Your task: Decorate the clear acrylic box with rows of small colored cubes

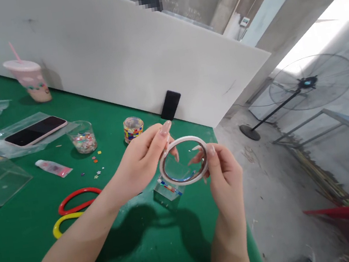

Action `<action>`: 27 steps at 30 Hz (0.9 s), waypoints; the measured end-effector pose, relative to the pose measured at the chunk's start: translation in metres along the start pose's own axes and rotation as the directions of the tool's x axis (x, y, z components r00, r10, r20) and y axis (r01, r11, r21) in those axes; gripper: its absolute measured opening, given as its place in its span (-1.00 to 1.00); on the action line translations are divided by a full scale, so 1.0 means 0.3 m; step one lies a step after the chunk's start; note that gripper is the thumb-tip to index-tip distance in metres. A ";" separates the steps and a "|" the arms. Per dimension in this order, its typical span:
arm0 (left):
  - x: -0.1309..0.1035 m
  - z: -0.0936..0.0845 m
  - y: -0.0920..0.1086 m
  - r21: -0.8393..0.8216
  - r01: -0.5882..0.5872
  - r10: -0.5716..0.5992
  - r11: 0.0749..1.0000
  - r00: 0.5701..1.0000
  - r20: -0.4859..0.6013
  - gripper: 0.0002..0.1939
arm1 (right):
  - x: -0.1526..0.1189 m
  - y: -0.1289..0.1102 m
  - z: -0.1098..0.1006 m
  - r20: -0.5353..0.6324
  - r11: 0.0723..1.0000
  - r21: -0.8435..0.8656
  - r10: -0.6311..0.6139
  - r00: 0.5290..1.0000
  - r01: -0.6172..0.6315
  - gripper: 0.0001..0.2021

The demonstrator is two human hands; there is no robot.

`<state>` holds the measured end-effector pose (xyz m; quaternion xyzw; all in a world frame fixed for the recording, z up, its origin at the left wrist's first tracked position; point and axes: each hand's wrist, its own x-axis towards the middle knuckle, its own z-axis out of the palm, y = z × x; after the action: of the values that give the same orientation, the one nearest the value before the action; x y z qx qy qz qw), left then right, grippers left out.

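Observation:
Between my hands, above the green table, is a narrow roll of white tape (163, 170). My left hand (144, 159) pinches its upper left edge between thumb and fingers. On the opposite edge, my right hand (223, 171) grips the roll with the thumb in front and the fingers behind. Below the roll sits a small clear box (168, 195) with a strip of coloured pieces along its edge; the roll partly covers it. Scissors with one red and one yellow handle (79, 199) lie partly under my left forearm.
Behind my left hand stands a roll patterned with coloured blocks (134, 130). Left of it are a clear cup of sequins (84, 140), a small tube (54, 168), a phone (36, 130) and a pink tumbler (29, 80). Another phone (170, 105) leans on the white partition (100, 50).

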<state>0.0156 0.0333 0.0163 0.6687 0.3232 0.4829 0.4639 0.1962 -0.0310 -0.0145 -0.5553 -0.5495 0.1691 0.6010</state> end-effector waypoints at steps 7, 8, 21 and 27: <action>0.001 0.041 -0.010 0.074 -0.055 0.062 0.996 0.995 -0.084 -0.53 | -0.011 -0.011 0.023 0.016 0.981 -0.168 -0.100 0.995 0.101 -0.68; 0.000 0.044 -0.014 0.075 -0.056 0.064 0.996 0.993 -0.100 -0.53 | -0.013 -0.011 0.025 0.006 0.975 -0.189 -0.116 0.993 0.115 -0.69; -0.032 0.067 -0.001 0.314 -0.141 0.217 0.939 0.951 -0.221 -0.59 | -0.047 -0.012 0.043 -0.023 0.927 -0.294 -0.248 0.968 0.231 -0.68; -0.038 0.053 0.001 0.303 -0.131 0.203 0.944 0.955 -0.218 -0.59 | -0.051 -0.032 0.045 -0.055 0.928 -0.277 -0.274 0.960 0.249 -0.78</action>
<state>0.0269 0.0183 0.0109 0.6885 0.3863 0.5483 0.2758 0.1756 -0.0400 -0.0166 -0.5603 -0.6076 -0.0141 0.5627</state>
